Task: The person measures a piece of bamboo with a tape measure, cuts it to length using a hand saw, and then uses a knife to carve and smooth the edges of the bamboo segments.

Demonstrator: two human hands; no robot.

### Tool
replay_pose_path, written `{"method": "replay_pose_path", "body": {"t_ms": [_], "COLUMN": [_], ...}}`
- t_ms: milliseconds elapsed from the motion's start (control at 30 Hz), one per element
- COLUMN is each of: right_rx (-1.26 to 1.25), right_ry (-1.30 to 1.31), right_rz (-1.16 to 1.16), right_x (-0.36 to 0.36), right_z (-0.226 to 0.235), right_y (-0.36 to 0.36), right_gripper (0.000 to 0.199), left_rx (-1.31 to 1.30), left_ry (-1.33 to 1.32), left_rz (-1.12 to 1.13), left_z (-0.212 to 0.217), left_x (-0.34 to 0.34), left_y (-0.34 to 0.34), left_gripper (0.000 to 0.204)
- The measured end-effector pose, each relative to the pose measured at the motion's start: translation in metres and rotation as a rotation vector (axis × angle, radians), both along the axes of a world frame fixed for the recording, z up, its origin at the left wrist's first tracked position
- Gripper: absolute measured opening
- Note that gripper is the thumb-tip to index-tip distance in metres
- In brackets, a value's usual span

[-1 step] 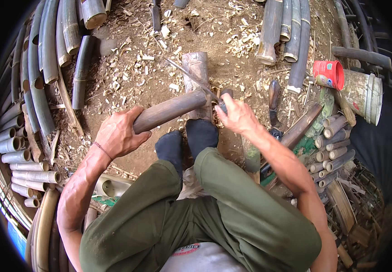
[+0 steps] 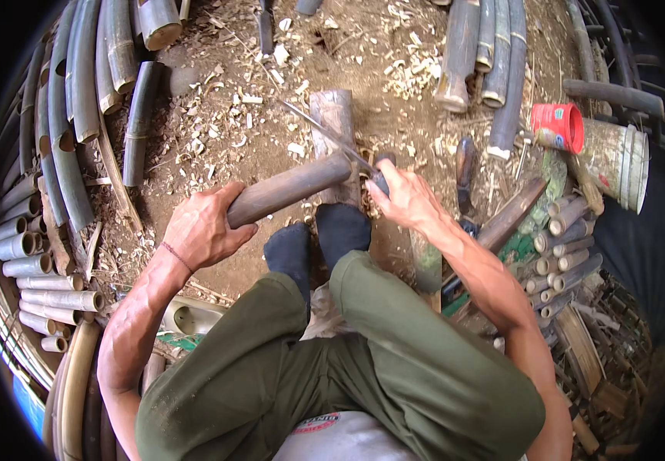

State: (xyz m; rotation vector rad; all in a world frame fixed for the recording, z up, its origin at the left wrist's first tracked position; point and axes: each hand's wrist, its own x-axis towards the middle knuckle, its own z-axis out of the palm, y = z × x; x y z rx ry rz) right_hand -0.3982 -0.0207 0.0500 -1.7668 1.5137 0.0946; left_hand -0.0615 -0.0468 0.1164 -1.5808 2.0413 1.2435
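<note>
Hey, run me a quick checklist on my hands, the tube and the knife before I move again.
1. Left hand gripping the bamboo tube: ok, fingers wrapped around its near end.
2. Right hand on the knife: ok, closed around the handle.
3. Blade apart from the left hand: ok, it crosses near the tube's far end.
4. Tube's far end bearing on the wooden block: cannot tell; it overlaps the block from above, but contact is unclear.
5. Ground free of shavings: not ok, pale ones lie scattered about.
</note>
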Motion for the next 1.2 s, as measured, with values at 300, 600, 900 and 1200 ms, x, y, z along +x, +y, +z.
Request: {"method": "replay_pose_path", "body": {"t_ms": [300, 600, 900, 1200], "right_rx": [-0.271, -0.664, -0.179, -0.017], "right_ry": [0.018, -0.425, -0.189, 0.074], "right_rz": [0.071, 0.002, -0.101, -0.018], "right_x": [0.000, 0.027, 0.012, 0.006], "right_z": [-0.011, 0.021, 0.019, -0.003], "right_y": [0.018, 0.012, 0.011, 0.007], "right_gripper": [0.032, 0.035, 0.034, 0.028], "left_rx": [-0.406, -0.565, -0.207, -0.035], "left_ry": [0.036, 0.028, 0.032, 0.165], "left_rz": [-0.072, -0.104, -0.044, 0.037], "left_z": [-0.011, -0.021, -0.001, 0.003], "left_x": [0.000, 0.005, 0.002, 0.003], "left_y": [0.028, 0.048, 0.030, 0.005], "left_gripper": [0.066, 0.073, 0.064, 0.061]}}
